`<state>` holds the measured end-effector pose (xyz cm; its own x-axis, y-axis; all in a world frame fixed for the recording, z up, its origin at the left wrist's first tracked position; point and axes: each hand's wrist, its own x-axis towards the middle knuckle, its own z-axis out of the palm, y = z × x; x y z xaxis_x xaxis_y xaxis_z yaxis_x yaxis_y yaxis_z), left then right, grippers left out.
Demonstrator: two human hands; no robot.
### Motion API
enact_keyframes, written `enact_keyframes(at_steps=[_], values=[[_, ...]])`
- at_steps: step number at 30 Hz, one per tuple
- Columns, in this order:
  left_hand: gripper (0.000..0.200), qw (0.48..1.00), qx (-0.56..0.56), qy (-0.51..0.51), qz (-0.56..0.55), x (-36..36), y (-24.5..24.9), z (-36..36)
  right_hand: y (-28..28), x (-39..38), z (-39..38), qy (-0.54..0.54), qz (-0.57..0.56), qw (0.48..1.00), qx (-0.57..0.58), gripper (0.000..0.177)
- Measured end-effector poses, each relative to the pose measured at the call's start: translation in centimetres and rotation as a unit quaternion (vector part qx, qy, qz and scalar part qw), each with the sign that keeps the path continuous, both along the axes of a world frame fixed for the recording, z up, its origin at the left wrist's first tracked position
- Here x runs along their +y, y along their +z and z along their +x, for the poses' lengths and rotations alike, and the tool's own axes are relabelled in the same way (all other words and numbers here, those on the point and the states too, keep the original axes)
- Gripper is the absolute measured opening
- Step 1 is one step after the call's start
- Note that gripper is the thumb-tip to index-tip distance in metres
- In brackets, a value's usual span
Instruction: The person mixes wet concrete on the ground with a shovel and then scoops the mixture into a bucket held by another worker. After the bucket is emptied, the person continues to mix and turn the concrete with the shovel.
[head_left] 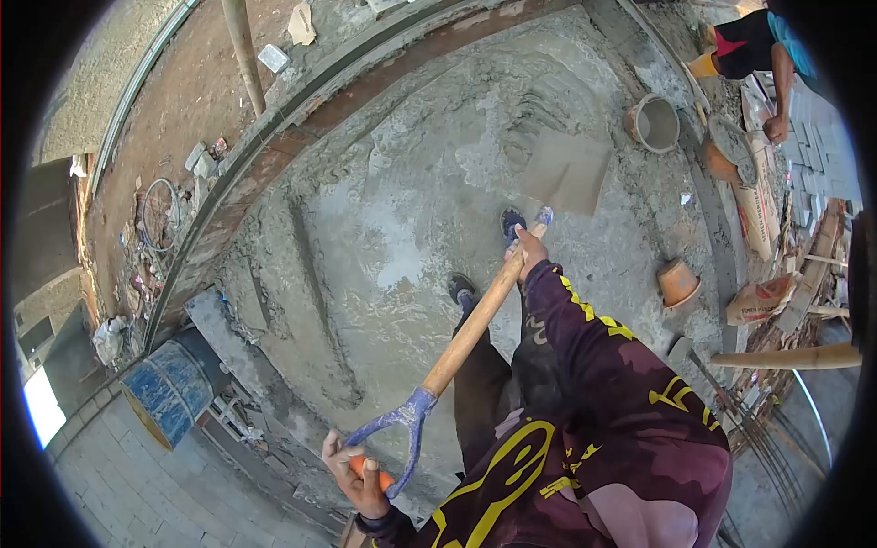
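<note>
A shovel with a wooden shaft [470,333] runs diagonally across the view. My left hand [361,477] is wrapped round the orange grip of its blue handle at the lower left. Further along, my right hand [528,251] holds the shaft close to the blade. The flat grey blade [568,172] rests against wet cement mix [548,105], with its front edge at the heap. Wet grey mortar [384,247] covers the floor around my dark shoes [463,288].
Buckets stand at the right: one grey inside [656,123], another orange [678,283]. At the upper right a person's hand [776,129] is by a filled bucket [731,151]. A blue drum [174,388] lies lower left. A curved low wall [274,146] borders the mix.
</note>
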<state>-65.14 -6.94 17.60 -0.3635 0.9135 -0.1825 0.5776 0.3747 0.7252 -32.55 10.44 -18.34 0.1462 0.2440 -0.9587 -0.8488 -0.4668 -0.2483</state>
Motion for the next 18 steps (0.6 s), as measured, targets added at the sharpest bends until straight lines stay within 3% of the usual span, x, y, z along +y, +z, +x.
enact_keyframes(at_steps=[1, 3, 5, 7, 13, 15, 17, 18], values=[[0.046, 0.991, -0.042, 0.115, -0.05, -0.7, -1.6, -0.3, -1.5, -1.0, -1.4, -0.011, 0.013, 0.999, 0.027, 0.02], [0.057, 0.913, -0.135, 0.372, -0.1, -2.1, -4.9, -0.8, -4.6, -4.4, -4.4, -0.023, 0.071, 0.989, 0.129, 0.018], [0.064, 0.818, -0.194, 0.506, -0.192, -5.8, -7.6, -4.2, -7.4, -7.2, -8.0, -0.002, 0.051, 0.981, 0.188, 0.016], [0.07, 0.744, -0.059, 0.636, -0.194, -7.7, -10.9, -4.1, -13.2, -11.3, -11.7, 0.041, -0.021, 0.971, 0.237, 0.021], [0.065, 0.694, 0.144, 0.691, -0.145, -18.1, -21.1, -7.4, -22.4, -17.3, -20.5, 0.127, -0.194, 0.922, 0.309, 0.024], [0.053, 0.716, 0.207, 0.649, -0.152, -19.6, -24.9, -7.6, -24.1, -15.8, -19.5, 0.115, -0.217, 0.925, 0.291, 0.019], [0.052, 0.675, 0.055, 0.711, -0.192, -17.7, -29.5, -7.0, -26.6, -11.0, -15.7, 0.149, -0.214, 0.946, 0.194, 0.021], [0.052, 0.683, 0.027, 0.7, -0.207, -14.7, -31.9, -4.7, -29.0, -8.5, -12.5, 0.136, -0.196, 0.954, 0.184, 0.02]])
